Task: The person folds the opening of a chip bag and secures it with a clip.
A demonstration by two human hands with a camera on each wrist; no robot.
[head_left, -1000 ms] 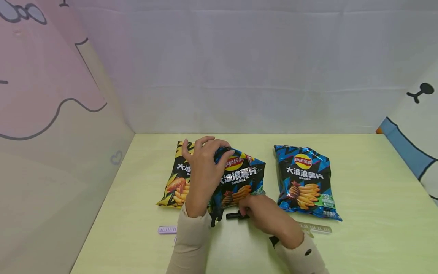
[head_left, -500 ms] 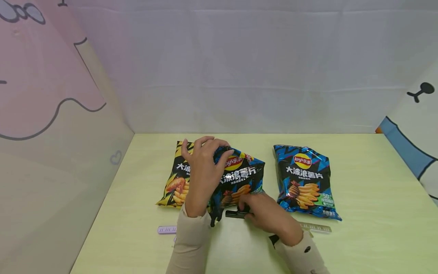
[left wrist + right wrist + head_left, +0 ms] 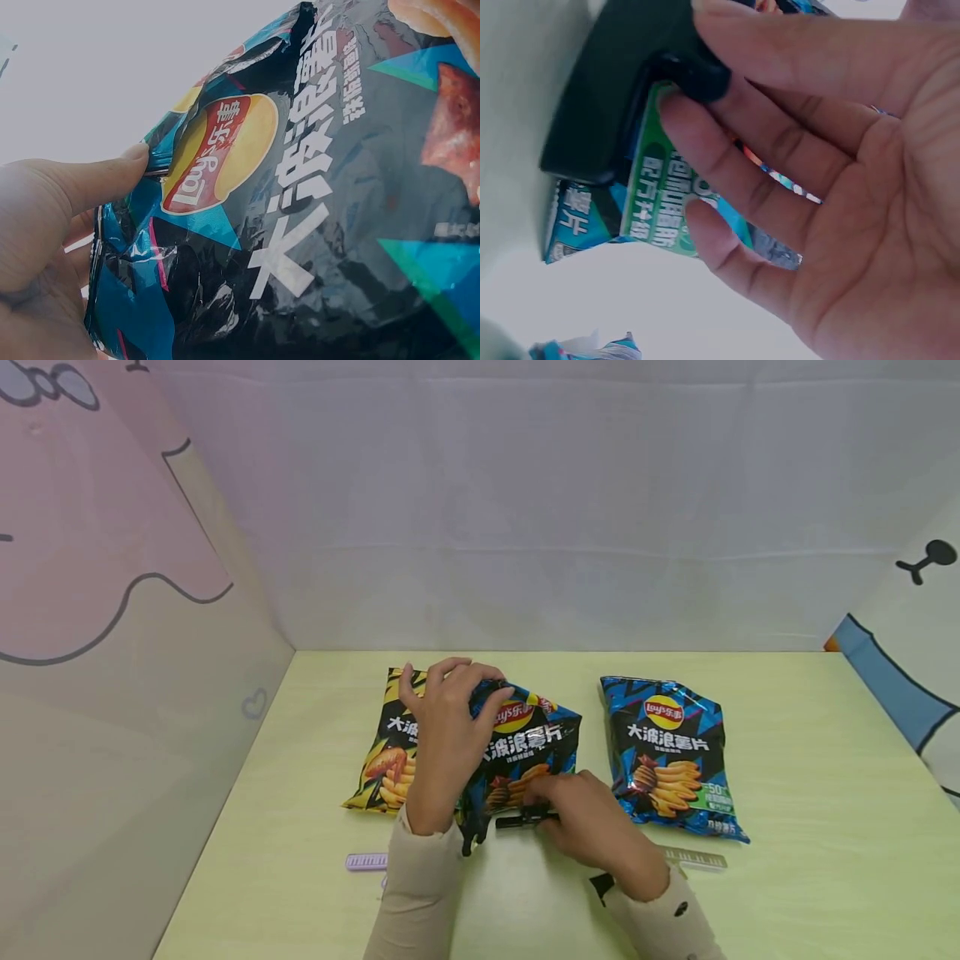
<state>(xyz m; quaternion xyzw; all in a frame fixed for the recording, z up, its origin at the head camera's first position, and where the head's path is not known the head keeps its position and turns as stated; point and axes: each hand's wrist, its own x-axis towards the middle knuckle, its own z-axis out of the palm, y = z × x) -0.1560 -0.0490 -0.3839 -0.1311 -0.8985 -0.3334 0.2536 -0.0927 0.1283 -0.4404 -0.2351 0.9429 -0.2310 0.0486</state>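
My left hand (image 3: 450, 727) pinches the top edge of a blue-and-black bag of Lay's potato chips (image 3: 525, 747). In the left wrist view the thumb presses the crumpled foil edge of this chip bag (image 3: 225, 187), with fingers behind it. My right hand (image 3: 588, 827) holds a black plastic piece (image 3: 510, 822) at the bag's bottom edge. Close up in the right wrist view, the black plastic piece (image 3: 600, 105) has a long smooth body and a short stub, with my thumb on it. Its exact kind I cannot tell. The other fingers extend beside the bag's green label (image 3: 660, 180).
A yellow-and-black chip bag (image 3: 386, 768) lies at the left, partly behind my left arm. Another blue chip bag (image 3: 666, 760) lies at the right. A purple ruler-like strip (image 3: 366, 862) and a tan one (image 3: 701, 859) lie nearer me, both partly covered by my sleeves.
My right hand and the black plastic piece have shifted slightly away from me, closer to the bag's bottom edge. The left hand keeps its place on the bag.
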